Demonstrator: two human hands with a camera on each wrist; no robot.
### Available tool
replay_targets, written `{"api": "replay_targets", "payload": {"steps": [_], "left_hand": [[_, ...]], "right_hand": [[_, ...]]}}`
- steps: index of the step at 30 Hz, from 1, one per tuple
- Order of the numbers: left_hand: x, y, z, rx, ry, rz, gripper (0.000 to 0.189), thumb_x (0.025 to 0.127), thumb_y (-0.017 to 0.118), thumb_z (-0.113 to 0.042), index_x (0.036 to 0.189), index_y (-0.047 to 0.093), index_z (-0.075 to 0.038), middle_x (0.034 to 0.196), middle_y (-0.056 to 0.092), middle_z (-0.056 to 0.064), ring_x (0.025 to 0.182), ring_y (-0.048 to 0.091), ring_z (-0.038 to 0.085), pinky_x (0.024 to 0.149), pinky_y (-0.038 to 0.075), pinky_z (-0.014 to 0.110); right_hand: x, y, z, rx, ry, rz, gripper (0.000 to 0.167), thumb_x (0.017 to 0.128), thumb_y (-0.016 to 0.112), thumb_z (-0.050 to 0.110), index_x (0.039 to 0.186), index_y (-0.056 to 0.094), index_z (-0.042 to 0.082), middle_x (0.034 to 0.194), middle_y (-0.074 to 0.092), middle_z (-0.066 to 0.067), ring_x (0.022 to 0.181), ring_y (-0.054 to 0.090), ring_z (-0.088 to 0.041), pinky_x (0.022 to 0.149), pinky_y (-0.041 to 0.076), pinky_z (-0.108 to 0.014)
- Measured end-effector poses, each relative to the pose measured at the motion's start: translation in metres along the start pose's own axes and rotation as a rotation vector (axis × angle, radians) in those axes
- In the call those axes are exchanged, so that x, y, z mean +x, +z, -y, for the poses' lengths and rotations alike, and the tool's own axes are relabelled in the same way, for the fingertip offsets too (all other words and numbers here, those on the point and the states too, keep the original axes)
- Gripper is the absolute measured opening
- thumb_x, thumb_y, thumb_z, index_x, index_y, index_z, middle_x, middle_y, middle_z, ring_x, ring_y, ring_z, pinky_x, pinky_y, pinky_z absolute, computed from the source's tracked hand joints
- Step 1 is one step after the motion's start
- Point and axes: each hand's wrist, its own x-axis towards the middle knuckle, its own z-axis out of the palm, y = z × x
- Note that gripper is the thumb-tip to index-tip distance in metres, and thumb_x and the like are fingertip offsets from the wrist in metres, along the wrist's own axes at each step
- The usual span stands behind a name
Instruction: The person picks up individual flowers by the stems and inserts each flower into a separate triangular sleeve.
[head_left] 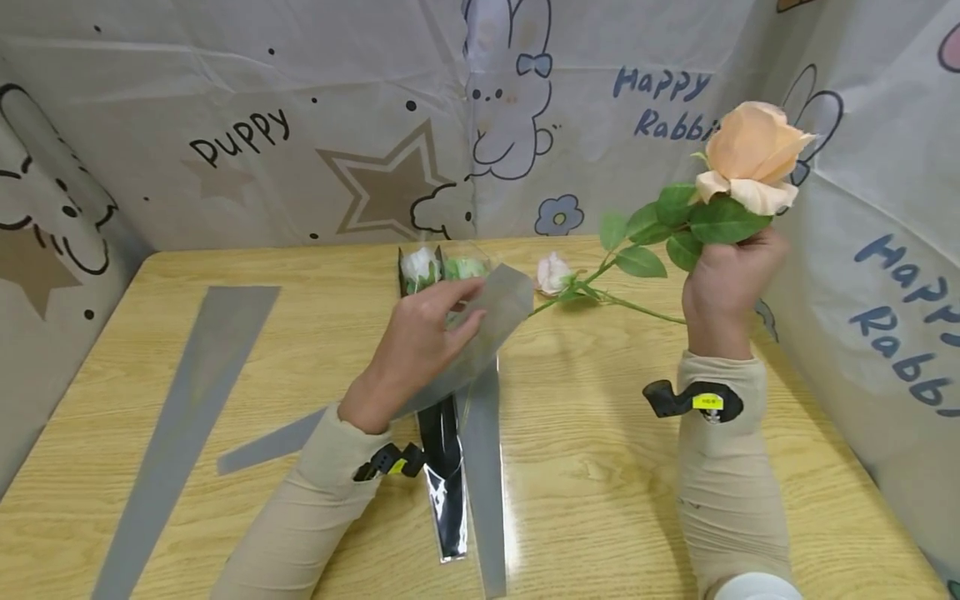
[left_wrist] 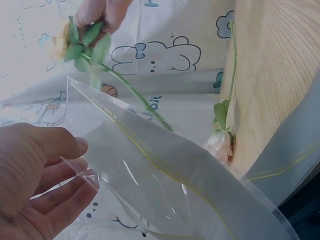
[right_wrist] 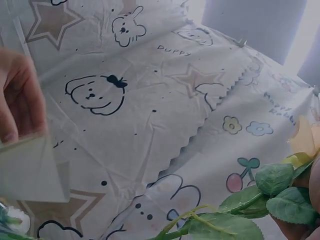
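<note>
My right hand (head_left: 731,287) grips a peach rose (head_left: 753,158) by its stem, just below the bloom and among the green leaves. The rose's stem slants down to the left, its lower part reaching the wide mouth of a grey-backed clear flower sleeve (head_left: 501,304). My left hand (head_left: 420,337) holds that sleeve at the edge of its mouth, thumb on one side of the film and fingers on the other. In the left wrist view the sleeve's clear film (left_wrist: 150,185) stands apart from its back, and the stem (left_wrist: 137,95) overlaps its upper edge.
A pale pink rose (head_left: 553,273) lies on the table behind the stem. Wrapped flowers, a white one (head_left: 420,265) in a black sleeve (head_left: 442,450) and a green one (head_left: 465,268), lie beneath the left hand. Another grey sleeve (head_left: 187,417) lies at left. Printed cloth (head_left: 360,100) walls the table.
</note>
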Motion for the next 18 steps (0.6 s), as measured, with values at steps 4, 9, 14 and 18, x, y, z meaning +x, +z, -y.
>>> {"api": "replay_targets", "payload": {"steps": [4, 9, 14, 18], "left_hand": [[0.001, 0.001, -0.001, 0.015, 0.0, 0.013, 0.033, 0.093, 0.075, -0.006, 0.124, 0.07, 0.002, 0.113, 0.078, 0.018, 0.091, 0.079, 0.026, 0.077, 0.065, 0.035], [0.0, 0.002, -0.001, 0.02, 0.002, 0.02, 0.034, 0.092, 0.076, -0.006, 0.124, 0.07, 0.002, 0.113, 0.078, 0.018, 0.09, 0.079, 0.026, 0.077, 0.065, 0.035], [0.0, 0.003, -0.001, 0.021, 0.01, 0.027, 0.033, 0.092, 0.075, -0.005, 0.124, 0.07, 0.002, 0.113, 0.077, 0.019, 0.091, 0.079, 0.027, 0.076, 0.066, 0.034], [-0.001, 0.004, -0.001, 0.02, 0.017, 0.03, 0.033, 0.092, 0.075, -0.005, 0.124, 0.07, 0.003, 0.113, 0.077, 0.018, 0.091, 0.078, 0.026, 0.076, 0.066, 0.034]], "right_hand": [[0.001, 0.002, 0.013, 0.043, -0.053, -0.071, 0.02, 0.088, 0.064, -0.018, 0.1, 0.075, -0.007, 0.099, 0.075, -0.011, 0.093, 0.07, -0.019, 0.092, 0.06, -0.031], [-0.001, 0.007, 0.033, 0.164, -0.058, -0.161, 0.022, 0.085, 0.065, -0.02, 0.105, 0.072, -0.014, 0.099, 0.075, -0.019, 0.083, 0.071, -0.024, 0.088, 0.063, -0.035], [0.0, 0.007, 0.045, 0.211, -0.123, -0.201, 0.02, 0.086, 0.064, -0.021, 0.104, 0.07, -0.017, 0.101, 0.075, -0.023, 0.079, 0.072, -0.027, 0.087, 0.064, -0.041], [0.003, 0.005, 0.052, 0.258, -0.178, -0.229, 0.013, 0.086, 0.064, -0.021, 0.099, 0.067, -0.019, 0.093, 0.073, -0.022, 0.075, 0.069, -0.027, 0.083, 0.063, -0.042]]}}
